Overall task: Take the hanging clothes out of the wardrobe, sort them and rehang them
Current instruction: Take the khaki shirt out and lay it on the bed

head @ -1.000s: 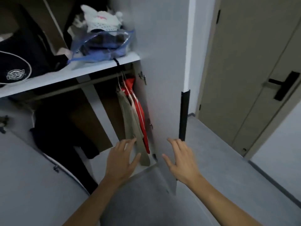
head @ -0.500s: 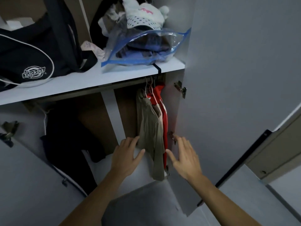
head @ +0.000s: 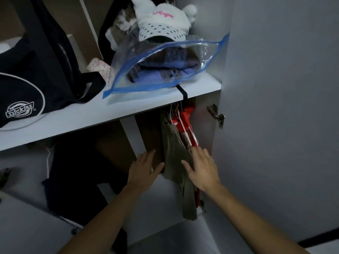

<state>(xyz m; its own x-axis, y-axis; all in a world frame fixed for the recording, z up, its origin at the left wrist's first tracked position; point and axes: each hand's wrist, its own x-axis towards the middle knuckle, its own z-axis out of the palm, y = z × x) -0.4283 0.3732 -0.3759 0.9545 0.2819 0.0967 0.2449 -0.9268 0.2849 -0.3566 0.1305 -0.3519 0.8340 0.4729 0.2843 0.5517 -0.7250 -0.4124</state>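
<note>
A beige garment (head: 175,153) and a red garment (head: 186,119) hang side by side on white hangers at the right end of the wardrobe, under the shelf. A dark garment (head: 73,173) hangs further left in shadow. My left hand (head: 145,171) reaches in with straight fingers, just left of the beige garment. My right hand (head: 201,167) is spread flat, fingers straight, touching the beige garment's right side where it meets the red one. Neither hand grips anything.
The white shelf (head: 119,109) above holds a black Dickies bag (head: 27,85), a clear blue-edged zip bag of folded clothes (head: 161,65) and a white cap (head: 161,21). The open grey door (head: 275,107) stands at the right, with a hinge (head: 216,115).
I have moved closer to the wardrobe and the view has tilted up. Both hands have reached further in, and the right hand now touches the beige garment.
</note>
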